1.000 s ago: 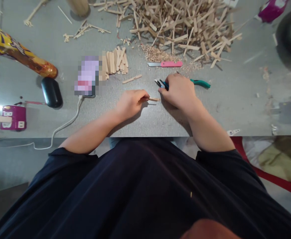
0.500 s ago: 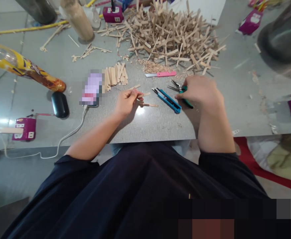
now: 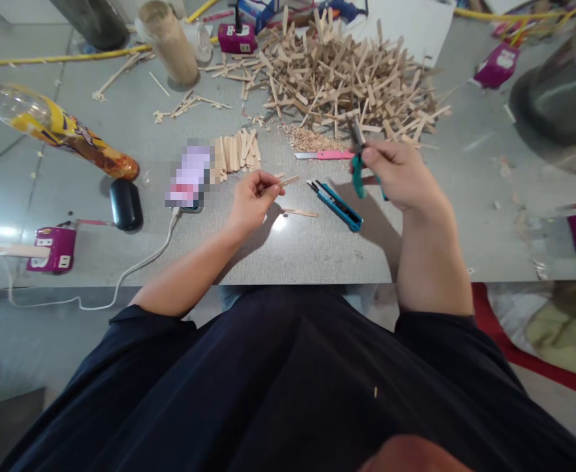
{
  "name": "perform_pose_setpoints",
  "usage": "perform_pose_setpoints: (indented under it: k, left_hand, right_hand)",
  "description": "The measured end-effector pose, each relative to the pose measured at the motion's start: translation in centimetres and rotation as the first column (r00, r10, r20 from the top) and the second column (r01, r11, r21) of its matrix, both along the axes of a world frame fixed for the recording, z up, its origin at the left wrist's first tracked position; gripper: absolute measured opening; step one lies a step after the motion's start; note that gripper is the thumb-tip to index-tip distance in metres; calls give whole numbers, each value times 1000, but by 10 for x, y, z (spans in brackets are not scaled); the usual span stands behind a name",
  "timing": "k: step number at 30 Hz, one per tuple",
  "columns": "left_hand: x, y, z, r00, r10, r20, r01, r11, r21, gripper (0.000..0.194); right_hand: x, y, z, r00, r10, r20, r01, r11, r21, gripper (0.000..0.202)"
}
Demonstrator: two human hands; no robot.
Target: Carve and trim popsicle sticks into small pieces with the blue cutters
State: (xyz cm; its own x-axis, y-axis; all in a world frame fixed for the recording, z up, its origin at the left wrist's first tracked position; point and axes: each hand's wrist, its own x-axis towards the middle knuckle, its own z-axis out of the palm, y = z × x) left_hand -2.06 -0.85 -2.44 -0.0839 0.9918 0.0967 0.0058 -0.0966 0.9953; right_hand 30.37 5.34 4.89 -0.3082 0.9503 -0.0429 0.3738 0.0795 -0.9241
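Note:
My left hand (image 3: 256, 200) pinches a thin wooden stick (image 3: 289, 181) whose tip sticks out to the right. Just below it on the table lies another wooden stick (image 3: 300, 213). Green-handled pliers (image 3: 357, 172) are gripped in my right hand (image 3: 400, 172), raised off the table with the dark jaws pointing away from me. Between my hands rests a blue utility knife (image 3: 338, 206). Farther back is a pink craft knife (image 3: 334, 155) with its blade out to the left, beside a heap of wood shavings (image 3: 312, 139).
A big pile of wooden sticks (image 3: 342, 72) fills the back middle. Left of centre stand a row of sticks (image 3: 236, 154) and a phone (image 3: 189, 176) on a white cable. A drink bottle (image 3: 71, 134) and black case (image 3: 126, 204) lie farther left; a dark container (image 3: 558, 85) stands right.
My right hand has lifted the green pliers off the table and turned them so the jaws point away. My left hand keeps its stick, tilted slightly more upward.

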Motion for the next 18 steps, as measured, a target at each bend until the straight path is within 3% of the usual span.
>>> perform_pose_setpoints:
  k: [2, 5, 8, 10, 12, 14, 16, 18]
  left_hand:
    - [-5, 2, -2, 1000, -2, 19, 0, 995, 99, 19]
    - [-13, 6, -2, 995, 18, 94, -36, 982, 188, 41]
    - [-18, 9, -1, 983, 37, 181, -81, 967, 241, 51]
    - [-19, 9, 2, 978, 27, 208, -84, 959, 272, 50]
    - [-18, 8, 6, 980, 16, 199, -79, 948, 308, 48]
    - [-16, 6, 12, 986, 9, 166, -65, 938, 339, 44]
    - [-14, 2, 17, 990, -5, 140, -46, 930, 366, 41]
    - [-13, -1, 21, 992, -19, 127, -35, 912, 408, 36]
  right_hand:
    - [-26, -17, -3, 989, 72, -128, -82, 994, -73, 64]
    - [-61, -42, -7, 950, 189, -248, -244, 946, -214, 71]
    - [-78, -58, -6, 903, 337, -266, -409, 865, -290, 58]
    - [-83, -64, -5, 889, 374, -263, -442, 849, -289, 45]
    - [-85, -67, -6, 917, 355, -180, -388, 899, -202, 31]
    - [-85, -69, -8, 955, 295, -27, -296, 955, -28, 26]
    - [-85, -71, -11, 969, 229, 89, -239, 963, 126, 31]
    - [-83, -72, -13, 971, 205, 123, -225, 957, 184, 37]
